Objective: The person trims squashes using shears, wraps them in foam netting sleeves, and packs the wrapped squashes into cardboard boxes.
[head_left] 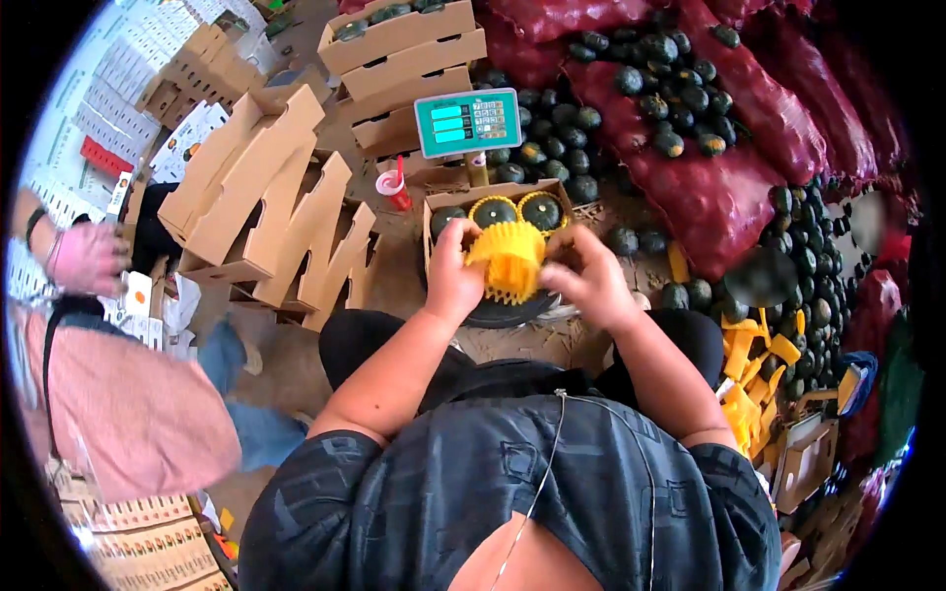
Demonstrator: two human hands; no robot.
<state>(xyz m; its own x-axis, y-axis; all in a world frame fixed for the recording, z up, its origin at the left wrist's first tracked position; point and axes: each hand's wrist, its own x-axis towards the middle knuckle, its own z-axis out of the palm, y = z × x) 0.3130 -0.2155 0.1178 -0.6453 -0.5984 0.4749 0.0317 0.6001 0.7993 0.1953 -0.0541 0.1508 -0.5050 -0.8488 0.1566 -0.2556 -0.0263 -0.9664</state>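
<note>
My left hand [459, 273] grips a yellow foam fruit sleeve [509, 258] with a scalloped edge, above a cardboard box [434, 215]. At the sleeve's right edge is my right hand [597, 281], its fingers bent and apart; whether the fingertips touch the foam is hard to make out. Inside the box, a dark green squash [494, 214] and another squash [541, 211] each sit in a yellow sleeve. One bare squash [448, 219] lies at the box's left. My hands and the held sleeve hide the near part of the box.
Behind the box stands a scale display [468, 122]; a red-and-white cup [396, 191] is beside it. Stacked cardboard boxes [281, 222] rise at left, near a person in pink [138, 394]. Loose squashes [567, 138], red mesh sacks [709, 207] and yellow foam sleeves [749, 394] lie right.
</note>
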